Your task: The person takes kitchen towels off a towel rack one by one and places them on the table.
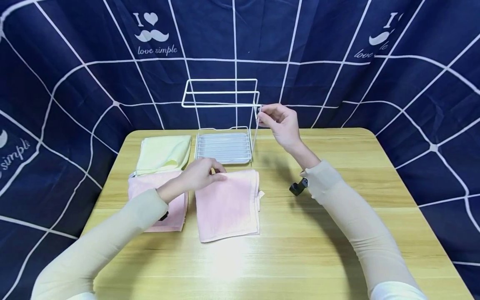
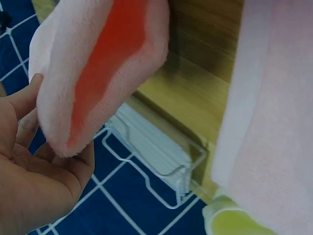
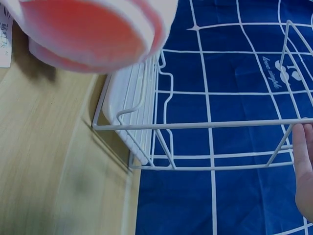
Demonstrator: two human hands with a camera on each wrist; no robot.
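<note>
In the head view, my left hand [image 1: 198, 173] pinches the upper left corner of a folded pink towel [image 1: 228, 208]. The left wrist view shows thumb and fingers on that towel [image 2: 54, 107], its folded layers hanging apart with a reddish gap between them. A white wire rack [image 1: 220, 106] stands behind, open at its left side and with a white slatted tray [image 1: 224, 146] at its base. My right hand [image 1: 283, 125] grips the rack's upper right corner between thumb and fingers. In the right wrist view, fingertips meet the end of the long rack wire [image 3: 195, 126].
Left of the held towel lies a second folded pink towel [image 1: 176, 218], partly under my left forearm. A folded yellow towel [image 1: 161, 150] lies behind it, beside the rack. The wooden table [image 1: 318, 258] ends just behind the rack, against a dark blue curtain [image 1: 262, 37].
</note>
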